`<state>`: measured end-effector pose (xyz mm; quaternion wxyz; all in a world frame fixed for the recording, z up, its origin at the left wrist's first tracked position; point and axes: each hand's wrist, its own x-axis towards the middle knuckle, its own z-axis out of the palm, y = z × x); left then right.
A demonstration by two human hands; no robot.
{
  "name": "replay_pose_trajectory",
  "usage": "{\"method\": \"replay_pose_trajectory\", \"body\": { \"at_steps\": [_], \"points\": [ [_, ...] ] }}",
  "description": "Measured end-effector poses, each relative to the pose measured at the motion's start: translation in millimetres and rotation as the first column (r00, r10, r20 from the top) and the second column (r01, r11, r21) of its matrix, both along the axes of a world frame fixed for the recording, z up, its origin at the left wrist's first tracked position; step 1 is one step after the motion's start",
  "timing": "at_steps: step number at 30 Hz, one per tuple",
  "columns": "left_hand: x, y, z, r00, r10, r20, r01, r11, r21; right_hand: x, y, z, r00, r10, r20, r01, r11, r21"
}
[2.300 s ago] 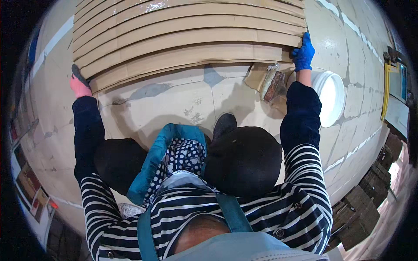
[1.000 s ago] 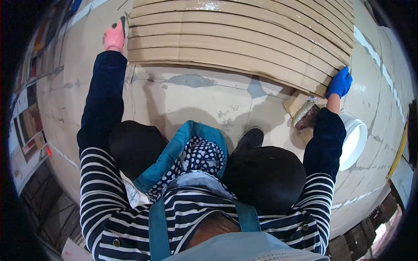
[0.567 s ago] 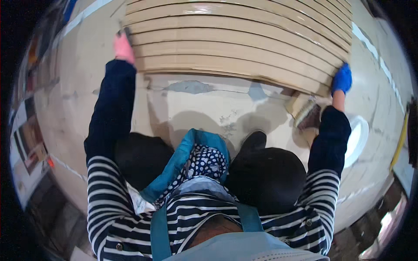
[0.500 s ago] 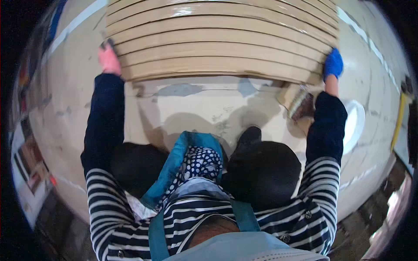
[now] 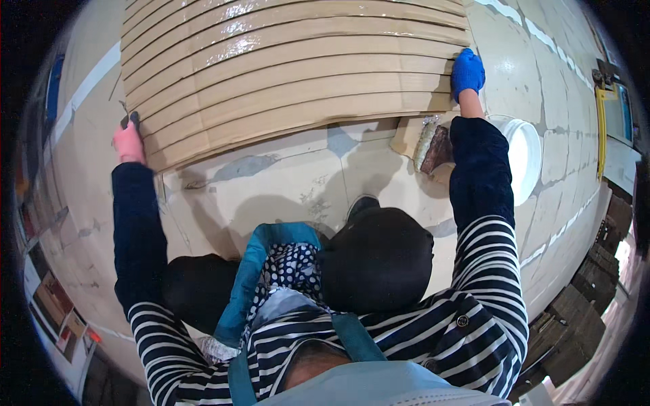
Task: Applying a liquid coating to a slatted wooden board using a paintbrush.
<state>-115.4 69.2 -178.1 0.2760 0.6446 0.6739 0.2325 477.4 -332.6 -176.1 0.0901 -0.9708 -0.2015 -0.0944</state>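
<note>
A wide stack of flat brown cardboard sheets (image 5: 284,84), fanned so that their near edges show as overlapping strips, spans the upper part of the head view. My left hand (image 5: 129,141), in a pink glove with dark fingertips, grips the stack's left edge by the near corner. At the right edge, my right hand (image 5: 468,73) in a blue glove is closed around the cardboard's side, its fingertips partly hidden. Both arms reach forward, and the stack slants with its left end closer to me.
By my right forearm stands a white bucket (image 5: 523,159). A brown block-like bundle with clear wrapping (image 5: 435,149) lies on the floor just under the stack's right near edge. My knees are below, over a worn tiled floor (image 5: 284,183). Dark wooden pallets (image 5: 569,325) lie at the lower right.
The cardboard stack has shifted left in view and tilted, its left end now nearer me. Both hands stay at its edges; the bucket shows more fully.
</note>
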Motion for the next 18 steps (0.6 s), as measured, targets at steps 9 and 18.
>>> {"method": "replay_pose_trajectory", "body": {
  "at_steps": [9,18],
  "points": [
    [17.0,23.3,14.9,0.939,0.018,0.345,0.128,0.909,-0.397,4.9,27.7,8.8,0.996,-0.077,-0.053,0.086,0.980,0.182],
    [70.7,-8.8,9.5,0.987,0.150,-0.065,-0.141,0.982,0.123,8.0,31.2,6.9,0.983,-0.120,-0.138,0.153,0.954,0.258]
  ]
}}
